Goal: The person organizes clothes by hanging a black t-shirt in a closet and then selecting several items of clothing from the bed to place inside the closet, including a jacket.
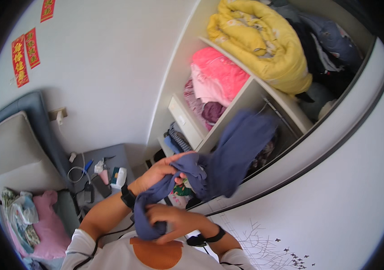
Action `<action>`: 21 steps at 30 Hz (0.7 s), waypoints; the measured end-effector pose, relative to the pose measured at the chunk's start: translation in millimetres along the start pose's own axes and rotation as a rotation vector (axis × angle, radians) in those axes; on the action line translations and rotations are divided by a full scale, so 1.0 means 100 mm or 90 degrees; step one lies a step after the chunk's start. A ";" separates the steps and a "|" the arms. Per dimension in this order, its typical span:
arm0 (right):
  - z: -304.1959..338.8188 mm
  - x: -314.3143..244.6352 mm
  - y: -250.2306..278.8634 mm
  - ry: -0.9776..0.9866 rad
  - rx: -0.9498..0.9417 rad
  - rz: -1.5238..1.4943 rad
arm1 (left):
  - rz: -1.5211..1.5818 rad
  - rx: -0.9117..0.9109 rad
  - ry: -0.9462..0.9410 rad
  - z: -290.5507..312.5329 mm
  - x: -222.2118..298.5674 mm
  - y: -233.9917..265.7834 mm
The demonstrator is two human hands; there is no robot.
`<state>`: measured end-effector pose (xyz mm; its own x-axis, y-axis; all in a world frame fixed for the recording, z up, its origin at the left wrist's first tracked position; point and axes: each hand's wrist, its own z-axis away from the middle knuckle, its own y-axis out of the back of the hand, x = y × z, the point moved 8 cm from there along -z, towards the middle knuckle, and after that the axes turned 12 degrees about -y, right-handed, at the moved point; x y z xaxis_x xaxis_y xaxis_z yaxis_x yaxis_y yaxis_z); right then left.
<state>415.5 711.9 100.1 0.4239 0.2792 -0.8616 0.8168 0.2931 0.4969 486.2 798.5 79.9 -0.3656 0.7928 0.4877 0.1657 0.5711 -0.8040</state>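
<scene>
A dark blue-purple cloth garment (239, 150) is stretched between and beyond my hands; its exact kind is hard to make out. My left hand (162, 173) is closed around a bunched part of it, with fingers wrapped into the folds. From there a wide, slightly blurred panel hangs out to the right, in front of the wardrobe. A narrower length curves down over my left wrist toward my chest. My right hand (178, 221) grips this lower end close to my white shirt (111, 252), fingers curled into the cloth.
An open wardrobe (237, 112) holds a yellow quilt (264, 45), pink bedding (216, 74) and folded clothes. Its white sliding door (327, 193) stands at the right. A grey nightstand (117, 153) carries chargers and small items. At the left is a bed with a pink pillow (50, 225).
</scene>
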 end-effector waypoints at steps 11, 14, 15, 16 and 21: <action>-0.08 1.81 -0.64 -0.221 0.188 -0.130 | 0.044 -0.032 -0.056 0.97 0.75 -0.90; -0.67 1.48 -1.15 -0.145 0.063 -0.302 | 0.108 -0.024 -0.159 1.39 1.16 -0.97; -0.75 1.50 -1.34 -0.186 0.012 -0.309 | 0.180 -0.050 -0.203 1.54 1.32 -1.07; -0.86 1.53 -1.51 -0.220 -0.041 -0.310 | 0.190 -0.048 -0.246 1.72 1.46 -1.16; -1.19 1.40 -1.62 -0.114 0.145 -0.211 | 0.006 0.024 -0.500 2.90 2.12 -1.52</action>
<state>296.3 812.3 -88.9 0.1683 0.0354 -0.9851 0.9772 0.1253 0.1715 118.2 818.2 206.8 -0.9072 0.4067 0.1081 0.1467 0.5464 -0.8246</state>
